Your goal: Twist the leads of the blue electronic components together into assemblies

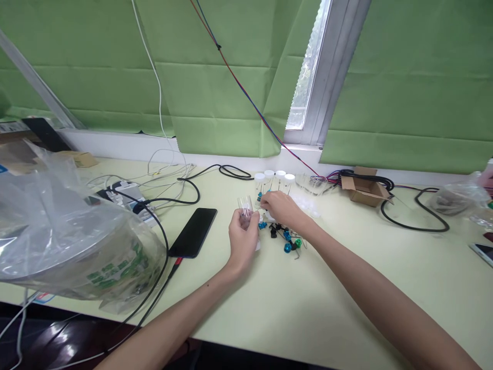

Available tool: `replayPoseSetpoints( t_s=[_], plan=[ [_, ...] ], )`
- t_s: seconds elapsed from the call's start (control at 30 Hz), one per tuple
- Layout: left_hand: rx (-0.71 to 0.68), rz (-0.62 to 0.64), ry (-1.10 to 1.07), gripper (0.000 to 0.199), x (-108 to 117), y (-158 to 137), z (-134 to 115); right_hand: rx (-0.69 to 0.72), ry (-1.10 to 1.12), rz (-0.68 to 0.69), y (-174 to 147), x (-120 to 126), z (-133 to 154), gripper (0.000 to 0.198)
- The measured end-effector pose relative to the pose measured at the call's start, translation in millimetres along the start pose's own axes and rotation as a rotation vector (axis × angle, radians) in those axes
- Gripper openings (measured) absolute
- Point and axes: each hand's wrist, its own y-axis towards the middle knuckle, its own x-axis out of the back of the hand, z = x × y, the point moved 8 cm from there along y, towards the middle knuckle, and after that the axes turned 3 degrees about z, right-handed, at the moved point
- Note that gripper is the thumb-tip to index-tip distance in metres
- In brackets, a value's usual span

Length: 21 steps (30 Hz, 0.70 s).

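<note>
Head view: on the near part of the pale yellow-green tabletop [308, 303], left of centre, the left hand [243, 240] is curled around a transparent, thin-walled cylindrical tube [245, 204], its upper end rising above the fingers. To the left, near, lies a black rectangular smartphone [194, 231]. Just right of the left hand: a loose cluster of small blue, black and green parts with thin metal shafts [287, 235]; exact type too small to tell.

Slightly farther, the right hand [283, 205] reaches in, fingertips drawn together beside the tube; cannot tell whether anything is pinched.

Handling, judged: tube light, stiff, smooth and perhaps slippery; best held round its middle, with gentle pressure, rim left free. Shafted parts look light and hard, apt to roll; take by the coloured heads.

Beyond the right hand, a group of clear vials with white round caps [274, 177]; farther right, an open brown cardboard box [364, 190].
</note>
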Motion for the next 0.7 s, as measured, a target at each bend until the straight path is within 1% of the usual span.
replayPoseSetpoints(
  t_s=[0.13,0.27,0.33,0.43,0.53,0.63,0.7],
  plan=[
    [0.005,-0.001,0.013,0.023,0,0,1,-0.017,0.052,-0.029,-9,11,-8,0.023],
    [0.01,0.042,0.017,0.023,-3,1,-1,-0.038,0.205,-0.129,-20,33,-20,0.02],
    [0.028,0.103,0.005,0.023,-8,1,-2,-0.041,0.244,-0.166,-26,45,-25,0.017],
    [0.067,0.233,-0.05,0.029,-20,-1,-3,-0.062,0.318,-0.191,-37,65,-35,0.017],
    [0.167,0.343,-0.166,0.041,-32,-6,1,-0.12,0.433,-0.186,-48,81,-44,0.016],
    [0.289,0.403,-0.261,0.054,-39,-10,8,-0.131,0.521,-0.183,-56,94,-46,0.015],
    [0.311,0.42,-0.262,0.059,-40,-11,10,-0.112,0.585,-0.166,-58,98,-44,0.015]
  ],
)
